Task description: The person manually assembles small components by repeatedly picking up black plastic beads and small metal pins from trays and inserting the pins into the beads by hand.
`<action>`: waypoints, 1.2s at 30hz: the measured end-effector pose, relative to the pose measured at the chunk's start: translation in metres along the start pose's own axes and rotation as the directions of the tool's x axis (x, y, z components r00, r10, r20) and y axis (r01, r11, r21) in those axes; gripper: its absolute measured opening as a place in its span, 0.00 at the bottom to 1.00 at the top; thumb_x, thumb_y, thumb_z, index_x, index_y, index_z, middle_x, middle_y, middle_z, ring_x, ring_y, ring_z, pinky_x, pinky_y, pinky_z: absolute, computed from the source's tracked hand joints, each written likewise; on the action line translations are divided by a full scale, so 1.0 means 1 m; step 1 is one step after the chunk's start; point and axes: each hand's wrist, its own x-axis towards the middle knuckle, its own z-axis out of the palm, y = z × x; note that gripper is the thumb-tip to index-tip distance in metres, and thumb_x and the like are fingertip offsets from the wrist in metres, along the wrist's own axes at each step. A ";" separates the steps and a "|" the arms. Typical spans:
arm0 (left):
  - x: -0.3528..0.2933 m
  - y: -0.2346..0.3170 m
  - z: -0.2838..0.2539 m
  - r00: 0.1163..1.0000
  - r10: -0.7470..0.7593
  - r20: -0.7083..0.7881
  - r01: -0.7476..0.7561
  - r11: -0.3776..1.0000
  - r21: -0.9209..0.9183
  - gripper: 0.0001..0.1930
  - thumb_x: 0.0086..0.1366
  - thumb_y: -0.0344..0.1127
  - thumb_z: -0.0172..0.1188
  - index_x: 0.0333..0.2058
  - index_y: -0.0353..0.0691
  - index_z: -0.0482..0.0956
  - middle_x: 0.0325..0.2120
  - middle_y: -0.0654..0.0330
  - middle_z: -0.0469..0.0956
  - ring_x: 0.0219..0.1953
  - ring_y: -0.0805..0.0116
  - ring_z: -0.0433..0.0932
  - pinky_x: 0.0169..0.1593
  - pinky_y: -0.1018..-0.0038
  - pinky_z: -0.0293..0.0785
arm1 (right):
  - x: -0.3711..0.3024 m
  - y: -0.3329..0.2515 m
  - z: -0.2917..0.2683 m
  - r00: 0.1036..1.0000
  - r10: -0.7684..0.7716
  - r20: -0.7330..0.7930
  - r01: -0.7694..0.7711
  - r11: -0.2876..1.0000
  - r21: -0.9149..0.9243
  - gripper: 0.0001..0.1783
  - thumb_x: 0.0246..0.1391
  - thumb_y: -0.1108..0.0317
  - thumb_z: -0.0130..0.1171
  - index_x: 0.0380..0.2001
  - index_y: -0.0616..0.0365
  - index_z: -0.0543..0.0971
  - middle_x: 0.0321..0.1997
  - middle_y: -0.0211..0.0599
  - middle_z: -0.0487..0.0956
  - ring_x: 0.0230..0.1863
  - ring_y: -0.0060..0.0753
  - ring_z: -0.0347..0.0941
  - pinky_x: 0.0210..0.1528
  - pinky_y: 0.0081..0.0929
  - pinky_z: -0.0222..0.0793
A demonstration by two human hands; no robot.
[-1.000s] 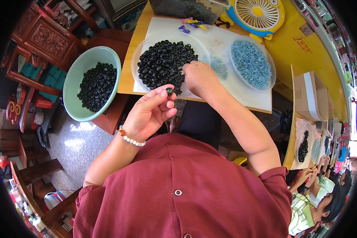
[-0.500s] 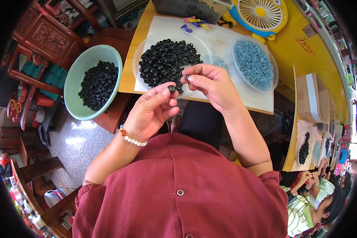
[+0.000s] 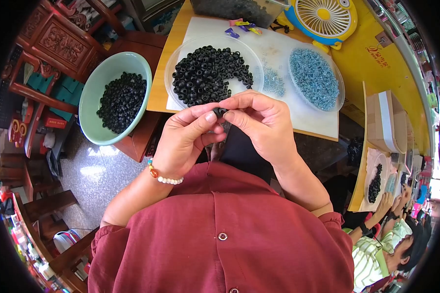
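My left hand point(image 3: 183, 134) pinches a black bead point(image 3: 220, 112) between thumb and forefinger, in front of my shirt. From the other side, the thumb and forefinger of my right hand point(image 3: 266, 124) close on the same bead, and the two hands' fingertips meet there. Whatever small piece lies between the right fingertips is mostly covered. Just beyond my hands, a clear round tray point(image 3: 173, 58) holds many black beads. Farther right, another clear tray holds tiny pale blue beads point(image 3: 314, 78), with more blue beads point(image 3: 274, 82) scattered beside it.
A pale green basin point(image 3: 90, 124) of black beads stands at the left. Behind the trays are wrapped sweets point(image 3: 244, 27), a clear bin point(image 3: 239, 10) and a blue-yellow fan point(image 3: 325, 18). At the right sit a cardboard box point(image 3: 384, 119) and another person point(image 3: 384, 249) at a table.
My hands have come together. The right one moved down and left, bringing its small dark piece against the bead in my left. The other person's hands have shifted toward their table.
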 end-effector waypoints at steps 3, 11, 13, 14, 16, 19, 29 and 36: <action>0.000 0.000 -0.001 1.000 -0.016 -0.006 0.016 1.000 -0.003 0.11 0.63 0.28 0.56 0.44 0.34 0.77 0.32 0.60 0.79 0.30 0.74 0.78 0.39 0.74 0.81 | 0.000 0.005 -0.003 0.982 -0.184 0.052 0.191 0.949 -0.249 0.08 0.50 0.82 0.58 0.36 0.67 0.79 0.38 0.37 0.77 0.39 0.24 0.74 0.43 0.19 0.72; -0.001 0.000 -0.003 0.999 -0.033 0.025 0.033 0.999 0.004 0.11 0.63 0.29 0.56 0.43 0.34 0.77 0.31 0.61 0.79 0.30 0.75 0.77 0.39 0.74 0.80 | -0.001 0.006 0.001 0.936 -0.350 0.049 0.338 0.849 -0.406 0.05 0.52 0.80 0.56 0.32 0.67 0.79 0.34 0.40 0.78 0.32 0.23 0.76 0.33 0.18 0.72; -0.002 0.000 -0.004 0.999 0.041 0.032 -0.043 0.995 0.085 0.10 0.63 0.28 0.56 0.43 0.34 0.77 0.31 0.60 0.79 0.30 0.75 0.77 0.38 0.74 0.80 | -0.005 -0.004 0.004 0.943 -0.323 0.084 0.326 0.839 -0.436 0.06 0.51 0.81 0.57 0.34 0.68 0.79 0.35 0.39 0.78 0.34 0.24 0.75 0.37 0.19 0.71; -0.003 0.000 -0.004 0.999 0.039 0.034 -0.041 0.996 0.085 0.10 0.63 0.28 0.56 0.43 0.34 0.77 0.31 0.60 0.79 0.30 0.75 0.77 0.38 0.74 0.80 | -0.007 -0.008 0.005 0.948 -0.298 0.114 0.316 0.824 -0.470 0.07 0.51 0.81 0.58 0.35 0.68 0.79 0.36 0.39 0.78 0.37 0.24 0.74 0.41 0.20 0.70; -0.004 0.000 -0.004 0.995 0.090 0.052 -0.096 0.987 0.126 0.10 0.62 0.28 0.57 0.42 0.34 0.78 0.31 0.60 0.79 0.30 0.74 0.78 0.38 0.74 0.80 | -0.003 0.003 -0.002 0.931 -0.340 0.129 0.363 0.836 -0.411 0.06 0.52 0.80 0.57 0.34 0.68 0.78 0.34 0.39 0.78 0.32 0.24 0.75 0.33 0.17 0.71; -0.008 0.000 -0.004 0.993 0.102 0.061 -0.111 0.981 0.161 0.10 0.61 0.27 0.58 0.42 0.34 0.78 0.31 0.59 0.80 0.30 0.73 0.79 0.37 0.76 0.79 | -0.005 -0.003 -0.002 0.976 -0.192 0.099 0.209 0.956 -0.207 0.05 0.54 0.77 0.56 0.33 0.67 0.78 0.30 0.39 0.79 0.27 0.23 0.76 0.25 0.16 0.72; -0.012 0.003 0.000 0.985 0.136 0.108 -0.160 0.953 0.257 0.10 0.61 0.27 0.59 0.42 0.34 0.78 0.31 0.57 0.80 0.30 0.73 0.79 0.36 0.77 0.78 | -0.010 -0.010 0.000 0.994 0.048 0.103 -0.059 0.992 0.108 0.07 0.54 0.74 0.58 0.35 0.67 0.78 0.29 0.38 0.80 0.27 0.22 0.76 0.24 0.17 0.72; -0.010 0.002 -0.001 0.988 0.083 0.128 -0.097 0.990 0.106 0.10 0.61 0.27 0.59 0.42 0.33 0.78 0.33 0.55 0.80 0.31 0.72 0.79 0.39 0.74 0.80 | -0.008 -0.013 -0.004 0.994 -0.001 0.112 -0.011 0.994 0.107 0.07 0.54 0.75 0.57 0.36 0.68 0.77 0.30 0.39 0.80 0.29 0.23 0.77 0.25 0.17 0.72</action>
